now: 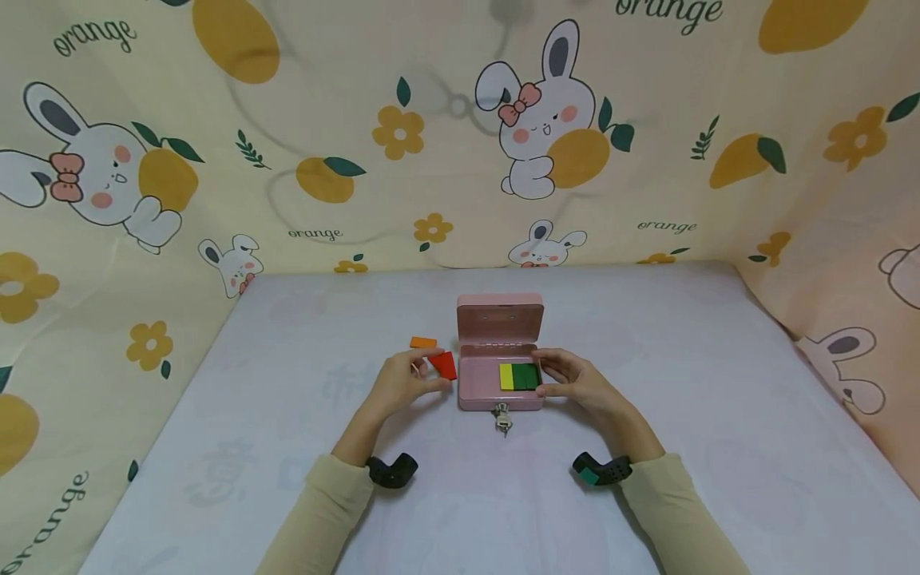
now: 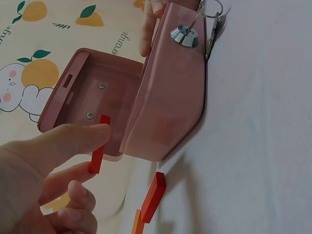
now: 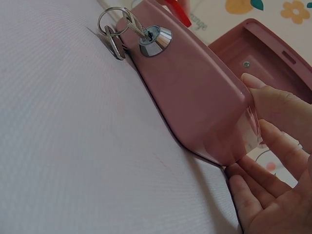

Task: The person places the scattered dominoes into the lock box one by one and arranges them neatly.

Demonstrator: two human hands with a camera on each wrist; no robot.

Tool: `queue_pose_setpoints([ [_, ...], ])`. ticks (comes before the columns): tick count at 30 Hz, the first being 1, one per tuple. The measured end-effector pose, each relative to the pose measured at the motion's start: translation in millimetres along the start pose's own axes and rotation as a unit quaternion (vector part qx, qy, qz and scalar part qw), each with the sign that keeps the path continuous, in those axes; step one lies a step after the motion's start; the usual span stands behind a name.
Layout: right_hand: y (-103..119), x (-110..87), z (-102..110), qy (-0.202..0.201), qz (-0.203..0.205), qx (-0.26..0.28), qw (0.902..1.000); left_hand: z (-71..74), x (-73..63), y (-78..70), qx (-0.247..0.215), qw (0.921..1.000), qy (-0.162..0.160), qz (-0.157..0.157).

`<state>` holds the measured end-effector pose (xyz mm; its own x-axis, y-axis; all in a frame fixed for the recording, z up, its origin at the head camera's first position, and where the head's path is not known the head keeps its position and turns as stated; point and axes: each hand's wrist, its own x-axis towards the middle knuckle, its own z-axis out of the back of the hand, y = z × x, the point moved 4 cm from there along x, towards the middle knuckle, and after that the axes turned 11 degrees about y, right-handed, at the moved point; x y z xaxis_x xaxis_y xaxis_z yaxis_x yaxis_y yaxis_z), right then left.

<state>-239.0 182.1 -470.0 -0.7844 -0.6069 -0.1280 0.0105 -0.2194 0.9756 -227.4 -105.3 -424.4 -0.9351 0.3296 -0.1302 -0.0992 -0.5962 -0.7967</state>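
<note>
A pink metal cash box (image 1: 470, 383) stands with its lid (image 1: 500, 323) raised. Inside its right half lie a yellow block (image 1: 506, 377) and green blocks (image 1: 525, 377), flat and side by side. My left hand (image 1: 406, 379), just left of the box, pinches a thin red block (image 2: 99, 151) between thumb and index finger. Below it, a second red block (image 2: 154, 197) and an orange block (image 1: 422, 343) rest on the table. With thumb and fingers, my right hand (image 1: 578, 382) holds the right end of the box; its palm is turned toward the box wall.
Keys on a ring (image 1: 502, 418) hang from the lock (image 2: 184, 36) on the box's front. A white cloth (image 1: 287, 383) covers the table. A printed curtain (image 1: 431, 144) rises behind and at both sides. Dark wrist bands (image 1: 391, 471) sit on both wrists.
</note>
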Motion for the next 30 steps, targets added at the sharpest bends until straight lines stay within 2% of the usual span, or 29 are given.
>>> queue_pose_setpoints([
  [27,0,-0.6,0,0.003,0.002,0.000,1.0000,-8.9,9.8,-10.4,0.015,0.9997,0.013,-0.016],
  [30,0,-0.5,0,0.001,0.001,0.000,1.0000,-9.8,10.3,-12.1,0.006,0.9995,0.018,-0.027],
])
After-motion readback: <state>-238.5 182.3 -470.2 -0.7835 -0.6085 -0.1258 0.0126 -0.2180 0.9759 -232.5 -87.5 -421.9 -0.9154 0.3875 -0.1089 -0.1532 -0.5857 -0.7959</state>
